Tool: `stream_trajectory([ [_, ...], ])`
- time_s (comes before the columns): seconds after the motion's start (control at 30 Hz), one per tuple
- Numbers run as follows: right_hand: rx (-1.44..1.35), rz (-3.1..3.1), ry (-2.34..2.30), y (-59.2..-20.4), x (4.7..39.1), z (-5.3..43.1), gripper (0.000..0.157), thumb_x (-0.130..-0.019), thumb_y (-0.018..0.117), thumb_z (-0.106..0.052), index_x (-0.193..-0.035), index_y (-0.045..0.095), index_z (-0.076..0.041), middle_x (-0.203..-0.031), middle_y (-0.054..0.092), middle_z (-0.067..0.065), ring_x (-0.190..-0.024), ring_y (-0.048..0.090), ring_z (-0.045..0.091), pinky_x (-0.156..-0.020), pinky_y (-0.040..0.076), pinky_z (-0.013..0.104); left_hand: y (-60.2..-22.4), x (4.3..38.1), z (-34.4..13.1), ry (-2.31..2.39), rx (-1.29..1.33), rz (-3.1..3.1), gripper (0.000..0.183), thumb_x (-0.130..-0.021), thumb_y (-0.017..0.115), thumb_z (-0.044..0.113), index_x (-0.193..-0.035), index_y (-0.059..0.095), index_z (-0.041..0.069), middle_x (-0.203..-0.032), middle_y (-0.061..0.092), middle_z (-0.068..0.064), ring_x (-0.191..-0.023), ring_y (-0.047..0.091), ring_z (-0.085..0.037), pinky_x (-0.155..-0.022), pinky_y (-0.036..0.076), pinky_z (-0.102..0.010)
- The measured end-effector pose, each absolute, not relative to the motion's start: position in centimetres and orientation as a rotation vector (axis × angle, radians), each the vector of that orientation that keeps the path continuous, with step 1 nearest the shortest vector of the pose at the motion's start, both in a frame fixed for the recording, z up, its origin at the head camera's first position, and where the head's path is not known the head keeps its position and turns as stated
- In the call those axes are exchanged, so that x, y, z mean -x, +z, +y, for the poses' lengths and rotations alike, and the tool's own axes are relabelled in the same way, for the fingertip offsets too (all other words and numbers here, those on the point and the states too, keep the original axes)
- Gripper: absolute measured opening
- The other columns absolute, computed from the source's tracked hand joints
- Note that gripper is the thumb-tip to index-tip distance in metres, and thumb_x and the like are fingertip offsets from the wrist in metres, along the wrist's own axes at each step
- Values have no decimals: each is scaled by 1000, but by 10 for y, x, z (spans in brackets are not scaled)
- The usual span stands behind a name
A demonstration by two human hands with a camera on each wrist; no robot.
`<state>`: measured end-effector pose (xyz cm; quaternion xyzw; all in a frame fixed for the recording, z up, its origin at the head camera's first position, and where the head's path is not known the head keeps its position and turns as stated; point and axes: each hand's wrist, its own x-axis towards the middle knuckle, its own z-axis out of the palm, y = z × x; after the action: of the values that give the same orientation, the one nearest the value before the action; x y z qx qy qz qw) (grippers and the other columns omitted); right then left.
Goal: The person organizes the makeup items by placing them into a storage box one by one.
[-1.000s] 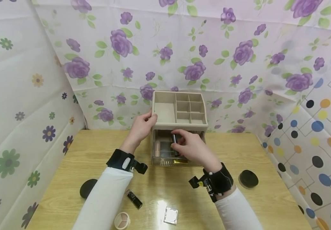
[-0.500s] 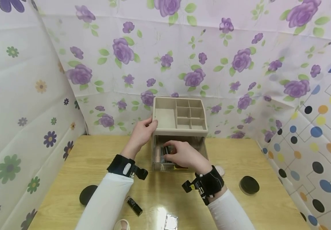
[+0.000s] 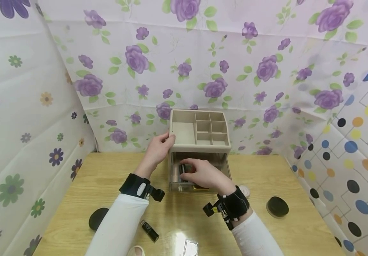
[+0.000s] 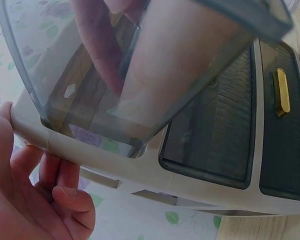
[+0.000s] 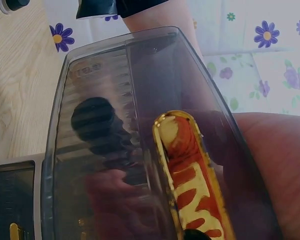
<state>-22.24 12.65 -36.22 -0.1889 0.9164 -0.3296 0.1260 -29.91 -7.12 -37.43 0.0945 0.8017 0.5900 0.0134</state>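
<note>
A cream makeup organizer (image 3: 184,133) stands at the table's back, its clear upper drawer (image 3: 176,187) pulled out. My left hand (image 3: 157,149) grips the organizer's left top edge, thumb on the rim. In the left wrist view, that hand's fingers (image 4: 72,200) lie curled by the cream side. My right hand (image 3: 203,172) reaches into the drawer and pinches a slim black tube (image 3: 182,171) near the drawer's left side. Beside the tube lies a pale pinkish item (image 3: 175,173). The right wrist view shows mostly the drawer front with its gold handle (image 5: 190,175); the tube cannot be made out there.
On the table lie a black round jar (image 3: 277,207), a dark rounded object (image 3: 98,217) partly behind the left sleeve, a black tube (image 3: 149,230), a clear square compact (image 3: 190,248) and a round pan (image 3: 136,251). A pale round item (image 3: 244,190) sits behind the right wrist. Patterned cloth surrounds the table.
My right hand has shifted left inside the drawer, carrying the black tube towards its left side. The left hand keeps its grip on the organizer. The head view has tilted slightly.
</note>
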Motion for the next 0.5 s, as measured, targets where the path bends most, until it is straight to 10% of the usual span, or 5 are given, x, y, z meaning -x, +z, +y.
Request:
stream_trajectory([
  [0.5, 562, 2644, -1004, -365, 223, 130, 49, -96, 64, -37, -141, 52, -24, -91, 70, -5, -76, 63, 12, -65, 53, 36, -375, 299, -71, 1857, -316, 2499, 58, -100, 50, 49, -148, 44, 17, -146, 49, -10, -122, 51, -23, -101, 45, -46],
])
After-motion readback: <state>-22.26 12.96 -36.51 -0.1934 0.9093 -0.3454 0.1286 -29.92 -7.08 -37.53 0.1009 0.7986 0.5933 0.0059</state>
